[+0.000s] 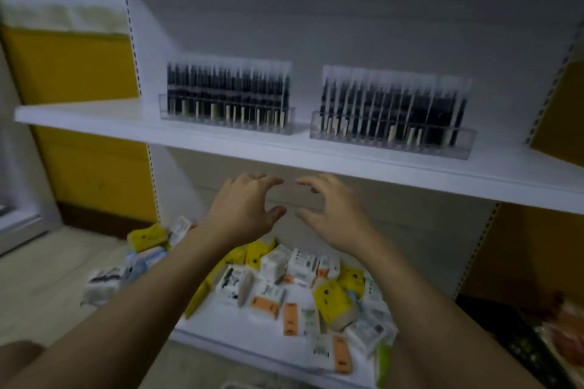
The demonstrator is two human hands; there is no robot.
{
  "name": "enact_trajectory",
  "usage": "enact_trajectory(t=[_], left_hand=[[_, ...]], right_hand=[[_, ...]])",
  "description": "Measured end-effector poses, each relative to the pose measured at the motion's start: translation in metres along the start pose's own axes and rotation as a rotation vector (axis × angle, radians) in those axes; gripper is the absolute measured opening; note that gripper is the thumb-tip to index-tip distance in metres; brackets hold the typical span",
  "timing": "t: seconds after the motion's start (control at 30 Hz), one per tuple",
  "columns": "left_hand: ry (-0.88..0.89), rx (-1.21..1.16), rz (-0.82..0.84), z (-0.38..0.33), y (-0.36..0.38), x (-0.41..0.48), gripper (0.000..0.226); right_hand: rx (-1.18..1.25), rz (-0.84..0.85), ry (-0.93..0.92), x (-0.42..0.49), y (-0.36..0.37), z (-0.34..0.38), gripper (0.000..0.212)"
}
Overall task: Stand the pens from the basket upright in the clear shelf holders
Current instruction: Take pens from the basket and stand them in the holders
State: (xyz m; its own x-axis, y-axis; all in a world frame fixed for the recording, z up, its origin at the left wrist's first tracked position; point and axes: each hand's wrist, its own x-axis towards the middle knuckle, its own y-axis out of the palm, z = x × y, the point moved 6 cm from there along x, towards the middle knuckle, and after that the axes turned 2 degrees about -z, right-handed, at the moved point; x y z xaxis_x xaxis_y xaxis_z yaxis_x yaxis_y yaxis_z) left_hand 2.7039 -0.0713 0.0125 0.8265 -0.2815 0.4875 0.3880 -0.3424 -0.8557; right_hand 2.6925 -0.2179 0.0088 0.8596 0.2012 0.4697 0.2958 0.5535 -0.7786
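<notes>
— Where are the hands?
— Just under the shelf's (pixel 221 148) front edge, close together but not touching. The left hand (pixel 245 208) and right hand (pixel 331 215) are wide, fingers loosely curled, holding nothing.
— And lower down?
— Packets (pixel 284 278) in yellow, white and orange lie heaped below the shelf.
— The pens?
— On the shelf, upright. Dark pens (pixel 227 88) fill the left holder (pixel 227 123) and the right holder (pixel 392 142), which stand side by side. Blur hides finer detail.
</notes>
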Motion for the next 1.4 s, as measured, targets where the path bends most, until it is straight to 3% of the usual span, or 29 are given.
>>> enact_trajectory(t=[0.47, 0.97, 1.03, 1.1, 1.2, 1.4], left_hand=[[-0.200, -0.131, 0.379, 0.088, 0.179, -0.070, 0.053], [-0.594, -0.426, 0.973, 0.110, 0.374, -0.234, 0.053], [-0.623, -0.448, 1.006, 0.110, 0.391, -0.242, 0.052], [-0.647, -0.463, 1.043, 0.110, 0.409, -0.250, 0.051], [-0.681, -0.500, 1.100, 0.109, 0.435, -0.263, 0.050], [-0.762, -0.586, 1.204, 0.095, 0.475, -0.286, 0.044]], right_hand=[[0.021, 0.456, 0.251, -0.043, 0.207, -0.083, 0.057], [0.022, 1.044, 0.658, -0.182, 0.364, -0.169, 0.057], [0.026, 1.092, 0.682, -0.193, 0.376, -0.178, 0.046], [0.040, 1.109, 0.740, -0.200, 0.384, -0.187, 0.012], [0.036, 1.127, 0.788, -0.208, 0.397, -0.202, 0.034], [0.093, 1.163, 0.888, -0.225, 0.419, -0.220, 0.030]])
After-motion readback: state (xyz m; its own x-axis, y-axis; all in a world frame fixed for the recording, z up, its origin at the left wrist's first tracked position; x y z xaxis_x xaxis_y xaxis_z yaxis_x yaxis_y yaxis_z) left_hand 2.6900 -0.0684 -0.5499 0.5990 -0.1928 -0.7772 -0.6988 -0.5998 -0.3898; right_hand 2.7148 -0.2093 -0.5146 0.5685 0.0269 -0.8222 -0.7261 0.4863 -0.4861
